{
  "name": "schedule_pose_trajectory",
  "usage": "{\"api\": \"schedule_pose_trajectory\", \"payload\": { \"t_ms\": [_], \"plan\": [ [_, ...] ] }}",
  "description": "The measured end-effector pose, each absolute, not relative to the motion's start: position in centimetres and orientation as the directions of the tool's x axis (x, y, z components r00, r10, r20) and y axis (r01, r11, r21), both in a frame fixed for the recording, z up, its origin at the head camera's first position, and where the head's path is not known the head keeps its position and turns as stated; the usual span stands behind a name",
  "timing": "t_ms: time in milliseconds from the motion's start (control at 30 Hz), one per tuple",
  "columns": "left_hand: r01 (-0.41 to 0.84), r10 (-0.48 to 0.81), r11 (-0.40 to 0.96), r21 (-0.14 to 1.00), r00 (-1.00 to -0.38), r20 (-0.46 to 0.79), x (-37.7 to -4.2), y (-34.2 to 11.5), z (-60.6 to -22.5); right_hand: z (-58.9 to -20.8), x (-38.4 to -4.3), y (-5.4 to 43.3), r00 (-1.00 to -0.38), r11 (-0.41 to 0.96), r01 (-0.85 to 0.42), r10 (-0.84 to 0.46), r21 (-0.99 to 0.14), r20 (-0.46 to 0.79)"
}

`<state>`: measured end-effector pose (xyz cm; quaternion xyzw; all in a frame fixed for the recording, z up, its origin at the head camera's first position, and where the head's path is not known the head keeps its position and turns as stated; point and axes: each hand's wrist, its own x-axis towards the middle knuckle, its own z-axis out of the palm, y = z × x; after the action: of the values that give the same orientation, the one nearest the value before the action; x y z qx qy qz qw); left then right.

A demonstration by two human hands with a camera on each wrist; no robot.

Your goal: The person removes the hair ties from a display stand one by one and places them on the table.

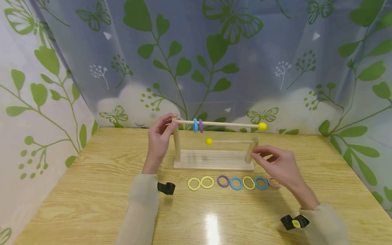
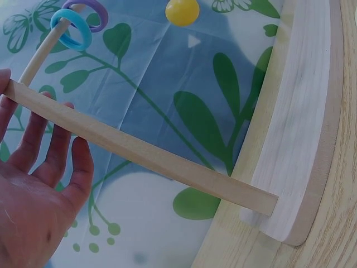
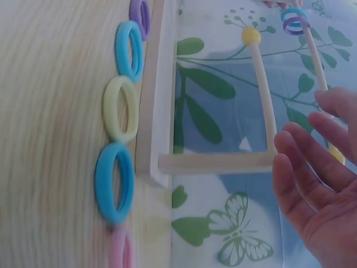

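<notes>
A wooden stand [image 1: 214, 160] has a tall left post [image 2: 145, 145] and a shorter right post [image 3: 217, 162]. My left hand [image 1: 160, 132] grips the top of the tall post between thumb and fingers. From there the upper rod [image 1: 228, 124] runs right to a yellow ball [image 1: 262, 126]. A blue ring [image 1: 195, 126] and a purple ring [image 1: 200, 126] hang on it near the left end. The lower rod [image 1: 231, 141] points left from the short post and ends in another yellow ball [image 1: 209, 141]. Beside that post, my right hand [image 1: 277, 166] holds nothing, its fingers loosely bent.
In front of the base, several rings lie in a row on the wooden table [image 1: 92, 190]: yellow [image 1: 194, 190], purple [image 1: 218, 181], blue [image 1: 236, 189] and pink [image 3: 118, 251]. My right hand partly covers the pink one in the head view. A leaf-patterned curtain [image 1: 196, 102] hangs behind.
</notes>
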<state>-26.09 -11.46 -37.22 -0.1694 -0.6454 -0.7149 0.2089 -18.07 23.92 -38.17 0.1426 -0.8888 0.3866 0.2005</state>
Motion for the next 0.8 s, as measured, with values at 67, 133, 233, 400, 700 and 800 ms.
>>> {"api": "schedule_pose_trajectory", "payload": {
  "t_ms": [67, 133, 233, 400, 700, 800],
  "plan": [
    [0.517, -0.076, -0.082, 0.852, -0.856, 0.512, -26.1, -11.5, -37.2, -38.1, -18.2, 23.5, -0.877, 0.649, -0.413, -0.095, -0.639, 0.470],
    [0.519, -0.074, -0.086, 0.850, -0.855, 0.514, -26.1, -11.5, -37.2, -37.9, -18.3, 23.0, -0.879, 0.631, -0.416, -0.095, -0.655, 0.466],
    [0.521, -0.072, -0.088, 0.849, -0.853, 0.516, -26.0, -11.5, -37.2, -37.8, -18.5, 22.3, -0.882, 0.605, -0.417, -0.091, -0.678, 0.462],
    [0.521, -0.073, -0.091, 0.849, -0.853, 0.516, -26.1, -11.4, -37.2, -37.6, -18.7, 21.1, -0.883, 0.556, -0.425, -0.080, -0.715, 0.463],
    [0.522, -0.086, -0.092, 0.848, -0.852, 0.516, -26.1, -11.3, -37.2, -37.4, -19.7, 18.7, -0.845, 0.482, -0.491, -0.061, -0.726, 0.531],
    [0.520, -0.090, -0.084, 0.850, -0.854, 0.513, -26.1, -11.3, -37.2, -37.5, -20.1, 17.9, -0.824, 0.447, -0.525, -0.053, -0.724, 0.564]
  ]
}}
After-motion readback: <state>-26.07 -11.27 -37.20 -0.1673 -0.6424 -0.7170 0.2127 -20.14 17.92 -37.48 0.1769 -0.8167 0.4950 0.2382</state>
